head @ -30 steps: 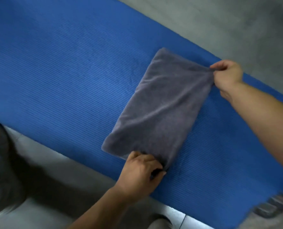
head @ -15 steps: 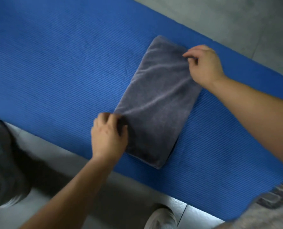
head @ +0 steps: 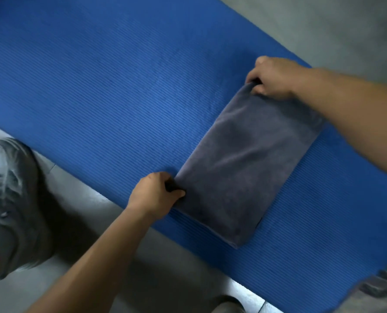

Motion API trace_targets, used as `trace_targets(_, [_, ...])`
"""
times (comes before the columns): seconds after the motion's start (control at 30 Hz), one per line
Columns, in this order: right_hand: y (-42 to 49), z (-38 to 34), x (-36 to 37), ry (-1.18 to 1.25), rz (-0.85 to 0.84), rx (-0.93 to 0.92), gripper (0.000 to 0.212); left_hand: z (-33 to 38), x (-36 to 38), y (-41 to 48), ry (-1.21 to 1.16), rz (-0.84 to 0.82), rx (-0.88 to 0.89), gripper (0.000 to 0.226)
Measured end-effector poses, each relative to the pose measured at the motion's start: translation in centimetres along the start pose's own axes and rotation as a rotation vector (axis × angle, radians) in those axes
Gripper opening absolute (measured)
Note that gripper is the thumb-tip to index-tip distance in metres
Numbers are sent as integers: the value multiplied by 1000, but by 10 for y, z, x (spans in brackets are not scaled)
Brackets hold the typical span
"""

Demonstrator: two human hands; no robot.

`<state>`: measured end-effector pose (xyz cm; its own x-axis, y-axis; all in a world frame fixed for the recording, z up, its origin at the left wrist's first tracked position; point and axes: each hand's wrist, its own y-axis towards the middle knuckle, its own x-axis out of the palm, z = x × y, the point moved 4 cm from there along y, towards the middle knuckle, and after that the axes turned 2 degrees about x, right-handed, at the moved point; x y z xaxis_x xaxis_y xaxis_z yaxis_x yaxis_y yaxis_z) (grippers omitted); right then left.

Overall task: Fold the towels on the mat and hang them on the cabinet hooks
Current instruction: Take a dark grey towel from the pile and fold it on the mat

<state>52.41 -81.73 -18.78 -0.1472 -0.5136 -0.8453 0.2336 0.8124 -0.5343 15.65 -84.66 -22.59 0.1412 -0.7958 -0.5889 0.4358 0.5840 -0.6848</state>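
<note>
You're working low on a bare indoor floor: grey tiled floor (head: 188,267) showing behind your left hand (head: 154,195), blue ribbed mat (head: 97,86) stretching beyond it.

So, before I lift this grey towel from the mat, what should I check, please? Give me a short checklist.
1. The grey towel lies folded, wholly on the blue mat: ok.
2. The left hand grips its near corner: ok.
3. The right hand grips its far corner: ok.
4. Lower layers lined up evenly: cannot tell.
5. The cabinet hooks in sight: not ok, none in view.
</note>
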Motion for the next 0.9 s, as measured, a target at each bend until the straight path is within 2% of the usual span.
trace_targets(0.07, [6,2,-11,-48,18,-15,22,-6,-6,-3,-148,79,13,31])
trace_targets(0.17, [17,-2,-26,-54,97,0,22,-25,-21,-2,-406,230,-70,22])
trace_targets(0.3, [44,-34,-45,-47,247,28,27,-44,-57,12,-301,371,-85,7])
trace_targets(0.43, [68,-59,-57,141,411,106,30,-51,-87,23,-273,536,-54,21])
trace_targets(0.5, [73,-62,-61,265,472,123,30,-53,-96,25,-360,593,10,20])
trace_targets(0.57, [71,-58,-64,372,517,134,31,-50,-102,21,-429,644,103,9])
trace_targets(0.63, [58,-49,-64,477,563,146,31,-38,-103,10,-405,701,242,4])
trace_targets(0.77, [23,-18,-43,675,577,146,44,-11,-70,-7,-258,665,539,8])
trace_targets(0.9, [1,19,-6,837,601,288,47,-3,-17,-8,-115,504,635,11])
